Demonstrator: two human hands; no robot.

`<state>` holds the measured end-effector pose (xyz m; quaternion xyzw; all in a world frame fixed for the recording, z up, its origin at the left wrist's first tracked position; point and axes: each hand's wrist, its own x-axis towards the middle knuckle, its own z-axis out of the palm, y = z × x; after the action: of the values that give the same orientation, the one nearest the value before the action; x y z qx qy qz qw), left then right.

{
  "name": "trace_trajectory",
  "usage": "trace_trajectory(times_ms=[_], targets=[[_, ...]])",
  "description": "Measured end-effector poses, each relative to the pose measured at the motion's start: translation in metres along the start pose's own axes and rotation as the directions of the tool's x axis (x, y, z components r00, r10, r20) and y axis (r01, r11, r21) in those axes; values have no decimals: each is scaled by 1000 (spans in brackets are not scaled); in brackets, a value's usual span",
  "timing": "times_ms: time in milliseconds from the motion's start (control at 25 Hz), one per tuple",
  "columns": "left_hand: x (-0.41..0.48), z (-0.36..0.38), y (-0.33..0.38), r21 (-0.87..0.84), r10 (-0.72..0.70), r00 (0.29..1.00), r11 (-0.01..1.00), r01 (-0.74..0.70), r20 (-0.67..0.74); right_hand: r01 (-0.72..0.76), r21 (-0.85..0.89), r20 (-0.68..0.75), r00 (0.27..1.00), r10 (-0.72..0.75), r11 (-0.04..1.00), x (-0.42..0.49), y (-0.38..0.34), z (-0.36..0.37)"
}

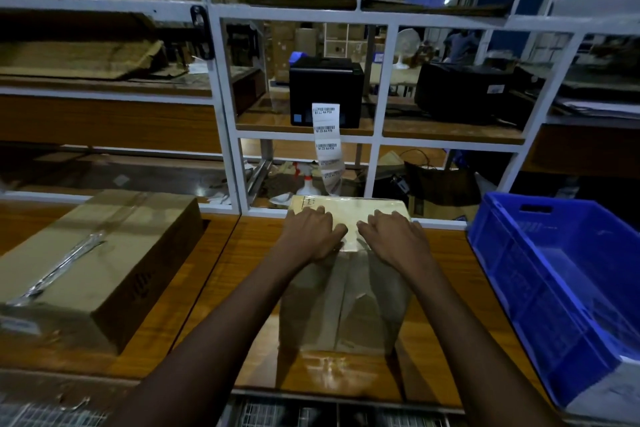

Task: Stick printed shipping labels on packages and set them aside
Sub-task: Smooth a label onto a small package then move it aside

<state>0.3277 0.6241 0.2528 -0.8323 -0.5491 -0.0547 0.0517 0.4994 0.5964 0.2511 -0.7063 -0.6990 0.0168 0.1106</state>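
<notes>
Package (343, 305) under flat left hand (311, 232) and right hand (391, 236), barcode labels (325, 139) from printer (325, 90)

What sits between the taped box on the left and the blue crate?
Head view: the brown package, with the left hand and right hand flat on its top.

— What colour is the box (346, 302)?
— Brown card, with a pale cream top. The big box (104, 246) is brown too, with a shiny stripe of clear tape (57, 270) along it.
— And the crate (519, 288)?
— Bright blue. The printer (325, 90) is black, and the labels (325, 135) are white with black barcodes.
— The surface (446, 274)?
— Orange-brown wood grain. The rack (221, 97) is white.
</notes>
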Motion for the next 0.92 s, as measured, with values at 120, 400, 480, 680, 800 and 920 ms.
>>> trace_trajectory(times_ms=[120,400,480,680,800,920], targets=[[1,6,2,71,-28,997,997,24,67,-4,-74,-53,999,0,997,5,1,5],[9,-4,-14,-306,-226,974,925,223,29,-180,270,-152,962,226,946,23,12,3],[12,-2,-22,-532,-319,941,780,329,114,-296,304,-2,950,311,905,30,16,-2],[13,7,-29,-705,-320,938,634,318,135,-271,489,47,957,286,829,32,19,0],[-4,2,-26,-781,-394,918,584,220,-37,-148,582,-165,941,295,799,12,14,-5],[-35,15,-17,-732,-432,884,659,171,-182,-26,689,-301,899,318,725,-19,18,8]])
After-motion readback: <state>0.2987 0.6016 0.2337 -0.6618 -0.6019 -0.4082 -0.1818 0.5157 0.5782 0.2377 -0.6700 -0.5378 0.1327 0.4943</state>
